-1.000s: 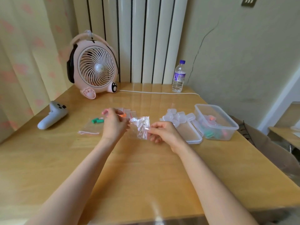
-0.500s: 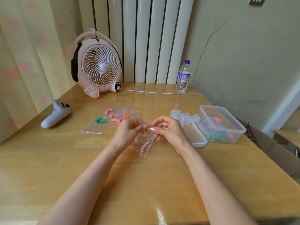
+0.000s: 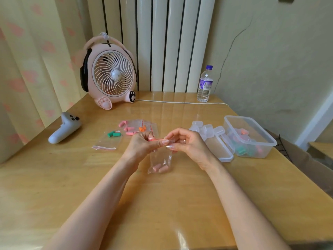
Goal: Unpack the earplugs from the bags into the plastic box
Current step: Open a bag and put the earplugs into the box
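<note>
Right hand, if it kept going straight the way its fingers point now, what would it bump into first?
Most likely the left hand. The right hand points to the person's left across the top of the clear zip bag that both hands pinch, and the left hand sits directly in that line.

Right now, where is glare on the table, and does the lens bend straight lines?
Head view: bright glare streaks the glossy table at its far end and near the bottom edge; the radiator bars lean apart toward the top; pink earplugs in the clear bag look distinct.
</note>
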Demonstrator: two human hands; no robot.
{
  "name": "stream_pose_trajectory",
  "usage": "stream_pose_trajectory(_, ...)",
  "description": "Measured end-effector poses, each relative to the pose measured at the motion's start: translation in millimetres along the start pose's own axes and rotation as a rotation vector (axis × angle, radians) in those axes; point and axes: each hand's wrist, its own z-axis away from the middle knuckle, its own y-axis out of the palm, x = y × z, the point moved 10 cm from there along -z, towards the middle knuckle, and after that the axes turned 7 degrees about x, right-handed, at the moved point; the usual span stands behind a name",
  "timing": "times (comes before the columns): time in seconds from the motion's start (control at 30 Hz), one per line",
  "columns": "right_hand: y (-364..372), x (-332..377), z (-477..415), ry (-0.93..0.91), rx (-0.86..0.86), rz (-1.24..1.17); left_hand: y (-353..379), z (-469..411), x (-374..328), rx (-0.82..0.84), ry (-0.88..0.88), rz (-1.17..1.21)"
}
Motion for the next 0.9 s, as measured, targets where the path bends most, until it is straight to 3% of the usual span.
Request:
stream_pose_trajectory(0.33,-14.3,-13.0,-1.0,0.066,-0.091,0.131,14.1,1.2,-17.9,0.148,0.154,-0.169)
stream_pose_trajectory(0.53,-13.8,-5.2,-0.3,0.029,-0.083,0.090,2.0,-2.1,-14.1,0.017,0.163,-0.258)
stream_pose_trajectory(0.73,0.3,-12.5,0.7,0.095,0.053,-0.066,13.0,-1.4,-13.3,0.102,0.166,-0.096)
stream_pose_trajectory(0.9,3.7,-5.5,2.0,0.033,0.091,-0.312,2.6,-2.8,-6.7,0.021,0.126,0.033)
